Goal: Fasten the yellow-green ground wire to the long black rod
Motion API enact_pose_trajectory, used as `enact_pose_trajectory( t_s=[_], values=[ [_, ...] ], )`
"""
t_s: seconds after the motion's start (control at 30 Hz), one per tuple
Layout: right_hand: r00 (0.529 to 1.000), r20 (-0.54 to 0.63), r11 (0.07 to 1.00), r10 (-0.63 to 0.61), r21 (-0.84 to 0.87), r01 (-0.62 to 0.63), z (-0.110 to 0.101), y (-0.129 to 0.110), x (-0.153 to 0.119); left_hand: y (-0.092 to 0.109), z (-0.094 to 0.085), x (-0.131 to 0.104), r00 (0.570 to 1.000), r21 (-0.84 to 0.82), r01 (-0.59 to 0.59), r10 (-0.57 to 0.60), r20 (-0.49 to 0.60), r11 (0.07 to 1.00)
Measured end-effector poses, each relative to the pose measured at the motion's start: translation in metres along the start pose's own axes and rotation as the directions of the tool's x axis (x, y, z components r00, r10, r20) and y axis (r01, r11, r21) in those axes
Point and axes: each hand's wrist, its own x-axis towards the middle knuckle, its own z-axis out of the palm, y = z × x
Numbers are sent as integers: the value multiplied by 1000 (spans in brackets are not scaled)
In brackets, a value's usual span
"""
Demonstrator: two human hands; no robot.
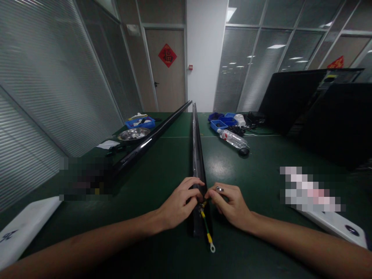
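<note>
Centrally, left hand (178,203), right hand (229,205) — pinching black rail (197,155) end

Dim, greenish picture; ceiling lights (276,46) glare softly off the worktop (221,164); edges bend outward, and two patches are pixelated.

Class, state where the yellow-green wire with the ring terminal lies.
The yellow-green wire lies centre-bottom on the black rail's near end, between left hand and right hand.

Left hand (179,202), right hand (231,205) pinching.
</note>
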Motion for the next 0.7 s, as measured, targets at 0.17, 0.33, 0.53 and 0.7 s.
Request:
enact_pose_trajectory(
  t_s=[0.17, 0.33, 0.53, 0.7],
  values=[
    [1000, 7, 1000, -24, -17, 24, 1, -3, 1, 0, 0, 1, 1000, 16, -1, 1, 7, 1000],
    [999, 30, 1000, -14, 0, 14, 0, -3, 1, 0, 0, 0, 1000, 9, -10, 10, 10, 1000],
    [995, 95, 997, -19, 71, 12, -2, 1, 1, -2, 0, -1, 1000, 7, -10, 10, 10, 1000],
    [991, 127, 995, -49, 93, 38, -3, 1, 1, -2, 0, 0, 1000, 0, -15, 15, 5, 1000]
  ],
)
